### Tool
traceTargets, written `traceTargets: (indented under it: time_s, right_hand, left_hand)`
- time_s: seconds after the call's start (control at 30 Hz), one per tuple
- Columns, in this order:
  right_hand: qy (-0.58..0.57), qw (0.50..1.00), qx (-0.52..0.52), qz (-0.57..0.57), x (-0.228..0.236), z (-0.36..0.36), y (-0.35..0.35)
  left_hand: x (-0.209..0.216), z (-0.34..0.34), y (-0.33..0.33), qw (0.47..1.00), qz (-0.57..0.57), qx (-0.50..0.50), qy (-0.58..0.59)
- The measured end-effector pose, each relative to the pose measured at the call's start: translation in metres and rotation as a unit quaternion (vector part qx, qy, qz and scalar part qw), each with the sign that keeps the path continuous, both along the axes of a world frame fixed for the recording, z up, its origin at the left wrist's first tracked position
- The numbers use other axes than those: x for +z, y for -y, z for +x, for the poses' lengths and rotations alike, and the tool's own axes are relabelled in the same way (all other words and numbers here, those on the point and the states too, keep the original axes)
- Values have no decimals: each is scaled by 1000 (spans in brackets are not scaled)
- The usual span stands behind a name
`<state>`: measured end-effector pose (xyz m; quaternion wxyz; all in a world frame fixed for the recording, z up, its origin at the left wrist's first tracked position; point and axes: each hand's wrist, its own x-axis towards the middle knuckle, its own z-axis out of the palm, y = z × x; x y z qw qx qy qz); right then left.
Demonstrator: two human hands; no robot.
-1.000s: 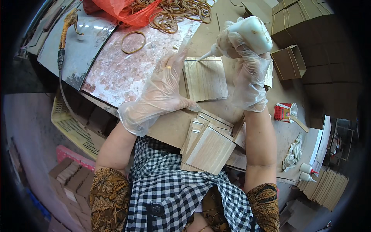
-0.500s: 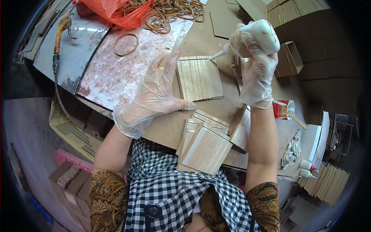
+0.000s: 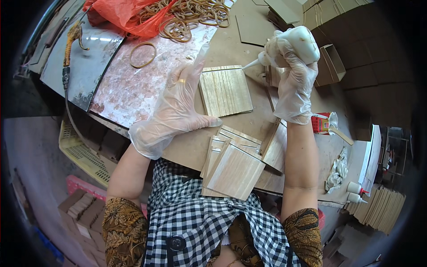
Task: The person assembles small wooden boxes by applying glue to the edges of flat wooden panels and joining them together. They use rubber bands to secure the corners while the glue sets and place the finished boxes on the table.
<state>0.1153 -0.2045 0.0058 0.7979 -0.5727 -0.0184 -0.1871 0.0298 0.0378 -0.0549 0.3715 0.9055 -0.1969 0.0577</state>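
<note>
In a clear plastic glove, my right hand [image 3: 295,82] grips a white squeeze bottle [image 3: 302,44] tilted on its side. Its pointed nozzle reaches to the far right corner of a square wooden panel [image 3: 226,91] with a grooved far edge. My left hand [image 3: 180,104], gloved too, lies along the panel's left side, fingers stretched and thumb spread; whether it touches the wood I cannot tell. Closer to my body, several loose wooden panels [image 3: 235,171] with dark grooves overlap in a fanned pile that hangs over the table edge.
Brown rubber bands [image 3: 195,20] lie beside a red plastic bag [image 3: 129,18] at the back. A yellow-handled tool [image 3: 69,46] with a cable rests at far left. On the right are a red packet [image 3: 321,123], a crumpled glove [image 3: 337,171], small white bottles [image 3: 354,192] and cardboard boxes [image 3: 331,66].
The whole view has shifted slightly. Both hands hold nearly the same pose, and the nozzle tip stays by the panel's far right corner.
</note>
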Motion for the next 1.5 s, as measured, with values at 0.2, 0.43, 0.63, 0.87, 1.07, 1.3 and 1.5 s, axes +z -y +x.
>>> traceTargets:
  time_s: [0.2, 0.43, 0.63, 0.87, 1.07, 1.3, 1.5]
  right_hand:
    - [56, 998, 12, 40, 11, -10, 11]
    - [53, 979, 50, 192, 20, -43, 41]
    - [44, 965, 17, 259, 19, -85, 81]
    - [53, 939, 39, 339, 7, -122, 118]
    - [52, 923, 36, 380, 4, -137, 121]
    - [32, 920, 37, 389, 4, -137, 102]
    - [44, 931, 25, 361, 5, -124, 101]
  left_hand:
    - [29, 3, 8, 994, 98, 6, -37]
    - [48, 14, 18, 988, 131, -47, -66]
    - [59, 29, 17, 985, 81, -83, -125]
    - [81, 46, 2, 944, -174, -92, -265]
    - [115, 78, 33, 942, -242, -110, -204]
    - [83, 102, 116, 982, -65, -158, -78]
    - [48, 92, 60, 987, -82, -114, 83]
